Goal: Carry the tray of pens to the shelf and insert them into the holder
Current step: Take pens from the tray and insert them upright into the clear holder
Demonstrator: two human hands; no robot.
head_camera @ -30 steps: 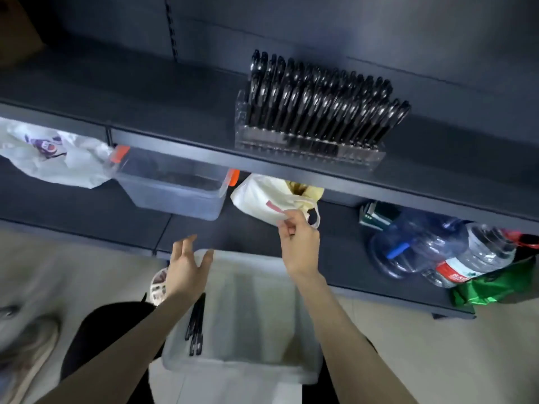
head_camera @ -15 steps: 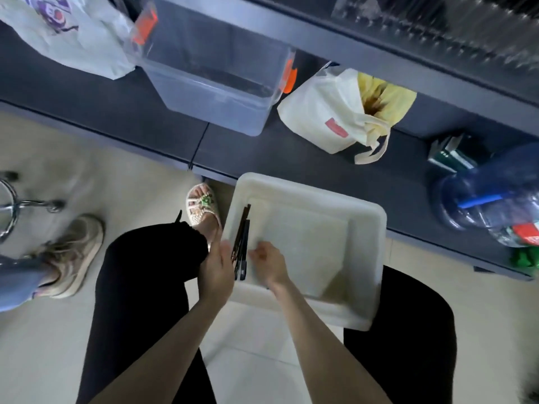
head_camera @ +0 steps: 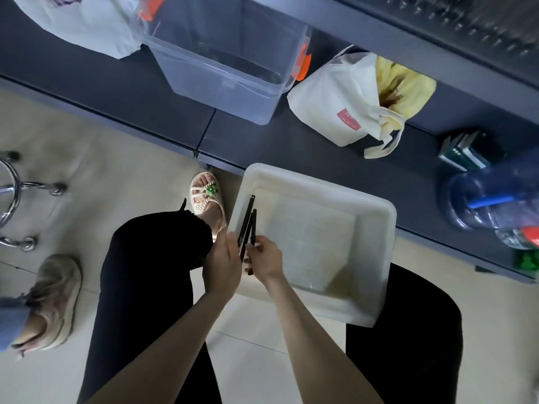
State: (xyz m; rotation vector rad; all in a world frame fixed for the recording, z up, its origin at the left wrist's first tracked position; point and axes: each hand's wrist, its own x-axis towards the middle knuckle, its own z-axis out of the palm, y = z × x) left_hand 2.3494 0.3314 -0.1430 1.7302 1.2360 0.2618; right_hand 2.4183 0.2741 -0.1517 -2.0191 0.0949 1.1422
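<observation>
1. A pale tiled floor (head_camera: 116,158) meets a low, dark grey shelf (head_camera: 87,83) that runs across the top of the view.
2. Far left, the chrome base of a stool (head_camera: 17,196) stands on the floor. Below it is another person's worn sneaker (head_camera: 49,301).
3. On the shelf's left end lies a white plastic bag (head_camera: 84,21). Just beside it stands a clear bin (head_camera: 227,62) with orange latches.
4. The wearer's sandalled foot (head_camera: 207,196) rests on the floor near the shelf edge, with black trousers below it.
5. The left hand (head_camera: 223,265) is at the tray's near left corner, back to the camera. Its fingers are straight and lie against the left side of the pens; the thumb is hidden.
6. A few dark pens (head_camera: 248,220) lie together along the tray's left wall, pointing away from the wearer.
7. The right hand (head_camera: 265,259) reaches into the tray and grasps the near ends of the pens with curled fingers.
8. The white tray (head_camera: 315,183) sits between the wearer's knees, its far edge by the shelf. What bears it cannot be told.
9. Further right on the shelf is a cream tote bag (head_camera: 335,97) with yellow cloth inside, then some books (head_camera: 463,153), then a blue water jug (head_camera: 490,199) lying on its side.
</observation>
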